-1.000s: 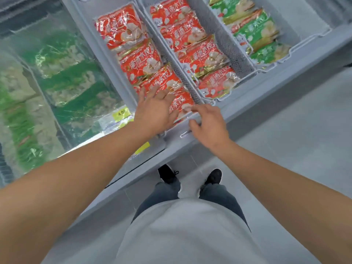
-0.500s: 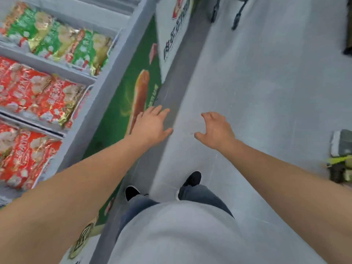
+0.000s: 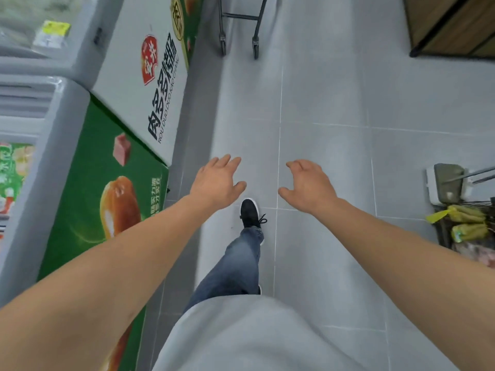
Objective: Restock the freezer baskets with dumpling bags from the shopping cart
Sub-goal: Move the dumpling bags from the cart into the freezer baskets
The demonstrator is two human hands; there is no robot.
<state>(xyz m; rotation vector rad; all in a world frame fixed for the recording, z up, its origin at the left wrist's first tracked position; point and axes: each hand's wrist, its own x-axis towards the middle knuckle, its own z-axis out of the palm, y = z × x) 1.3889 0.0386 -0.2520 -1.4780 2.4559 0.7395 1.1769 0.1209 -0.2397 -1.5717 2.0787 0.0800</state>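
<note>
- I have turned away from the freezer point(image 3: 51, 162); it now runs down the left edge of the frame, its green and white side panels facing me, and only a sliver of a green dumpling bag point(image 3: 12, 167) shows at the far left.
- A second ago my hands were down among the red bags in the baskets; half a second ago those bags were still at the left edge. Now none of the red ones are in view.
- My left hand point(image 3: 217, 180) hangs over the floor at centre frame, fingers spread wide and loose, holding nothing.
- My right hand point(image 3: 308, 183) is just beside it, fingers loosely curved, also empty.
- My foot point(image 3: 249, 212) is stepping forward between them along the grey tiles.
- The wheels and lower frame of the shopping cart point(image 3: 238, 25) stand at the top centre, well ahead of me; its load is out of view.
- I judge the last bag placed, and I am walking back for more.
</note>
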